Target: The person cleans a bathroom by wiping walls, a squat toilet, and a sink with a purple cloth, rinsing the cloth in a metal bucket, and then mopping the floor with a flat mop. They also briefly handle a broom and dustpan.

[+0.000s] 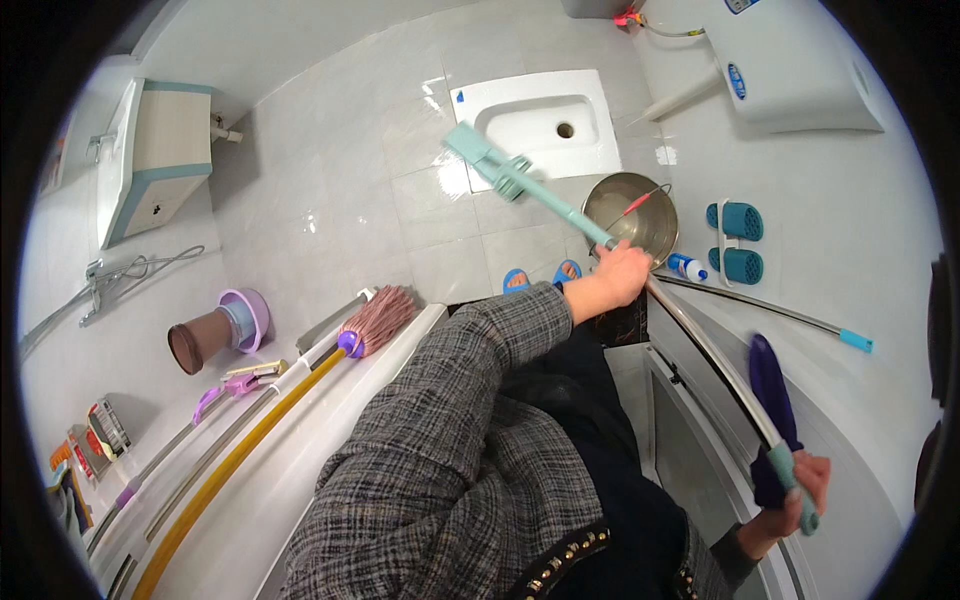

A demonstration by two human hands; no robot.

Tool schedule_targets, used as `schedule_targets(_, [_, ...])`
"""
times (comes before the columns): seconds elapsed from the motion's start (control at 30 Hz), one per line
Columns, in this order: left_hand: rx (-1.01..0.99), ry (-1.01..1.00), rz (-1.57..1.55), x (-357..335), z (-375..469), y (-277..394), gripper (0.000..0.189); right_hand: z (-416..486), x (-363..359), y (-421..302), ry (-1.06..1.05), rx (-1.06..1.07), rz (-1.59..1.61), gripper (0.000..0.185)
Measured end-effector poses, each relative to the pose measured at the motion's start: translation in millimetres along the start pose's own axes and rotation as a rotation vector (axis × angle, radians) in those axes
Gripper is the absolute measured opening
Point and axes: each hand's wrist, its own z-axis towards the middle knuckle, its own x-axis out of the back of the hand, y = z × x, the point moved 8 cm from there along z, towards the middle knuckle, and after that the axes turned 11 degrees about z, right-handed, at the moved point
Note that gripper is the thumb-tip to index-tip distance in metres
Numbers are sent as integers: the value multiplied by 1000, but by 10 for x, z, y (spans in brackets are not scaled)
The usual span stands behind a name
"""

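I stand in blue slippers (517,280) with a long-handled mop (551,196) slanting across me. My left hand (626,275) wraps the pole where its light green section meets the metal one. Around the grip (782,463) at the pole's upper end closes my right hand (795,487). The light green mop head (471,144), slightly blurred, overlaps the near-left edge of a white squat toilet (536,82). Below the pole sits a metal bucket (651,225) with a red-gripped handle. A dark purple cloth (772,390) shows beside my right hand; I cannot tell whether it is held.
A string mop (382,319) with a yellow pole and a purple sponge mop (241,384) lie along the left ledge. Teal slippers (742,221) hang on the right wall. A blue bottle (686,266) stands by the bucket. An open door (697,427) is at right, a cabinet (169,165) at left.
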Motion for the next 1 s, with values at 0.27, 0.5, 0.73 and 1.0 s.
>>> schedule_targets(0.27, [-108,184,34,810,96,189,16,-112,160,-285,90,201,172,26])
schedule_targets(0.5, [55,47,76,785,-440,-83,15,66,171,-14,35,68,397,28])
schedule_targets(0.73, [211,-90,-12,111,-801,-770,10,360,-545,382,-84,-99,316,29])
schedule_targets(1.0, [100,-58,-152,-6,-412,77,13,193,151,55,17,-63,209,30])
